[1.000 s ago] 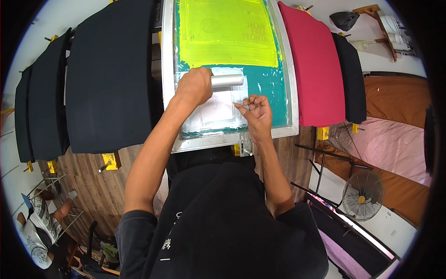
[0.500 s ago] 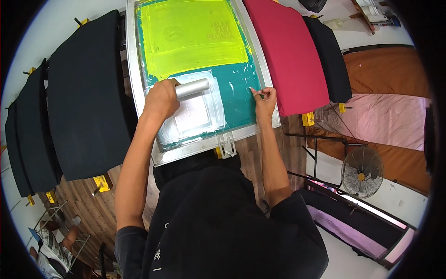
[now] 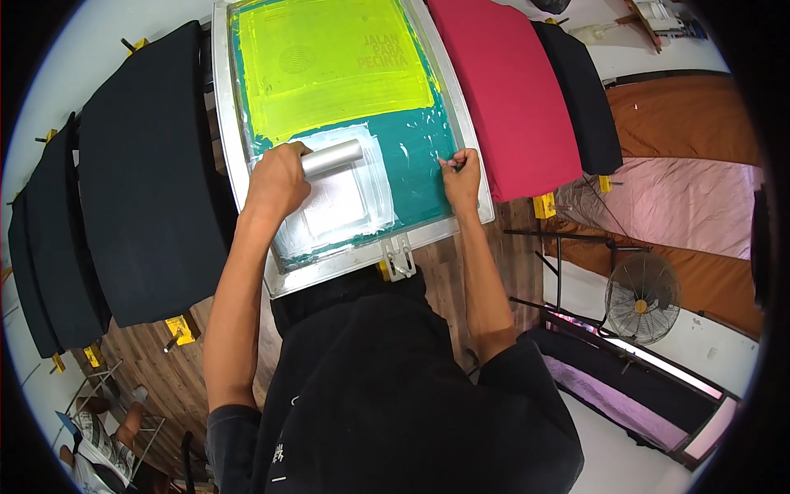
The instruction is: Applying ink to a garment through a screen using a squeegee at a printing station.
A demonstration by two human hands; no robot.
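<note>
An aluminium-framed printing screen point(image 3: 374, 256) with teal mesh lies in front of me. Lime-yellow ink point(image 3: 337, 74) covers its far part. Over the near left part is a whitish, semi-clear square patch point(image 3: 374, 193). My left hand point(image 3: 278, 179) is wrapped round one end of a smooth silver cylinder point(image 3: 332, 159), which slants up to the right above this patch. At the screen's right edge, my right hand point(image 3: 462, 177) holds thumb and fingers pinched over the teal mesh, close to small white flecks. Whatever lies between those fingertips, if anything, is too small to make out.
Black-covered boards point(image 3: 152, 181) stand to the left. A red board point(image 3: 514, 99) and another black one point(image 3: 580, 99) are on the right. A metal clamp point(image 3: 398, 257) sits at the near rail. Farther right is a fan point(image 3: 642, 300); a person point(image 3: 103, 440) is at lower left.
The whole screen sits slightly farther left in view. My right fingers look more curled together near the white flecks. My left hand keeps its grip on the silver cylinder.
</note>
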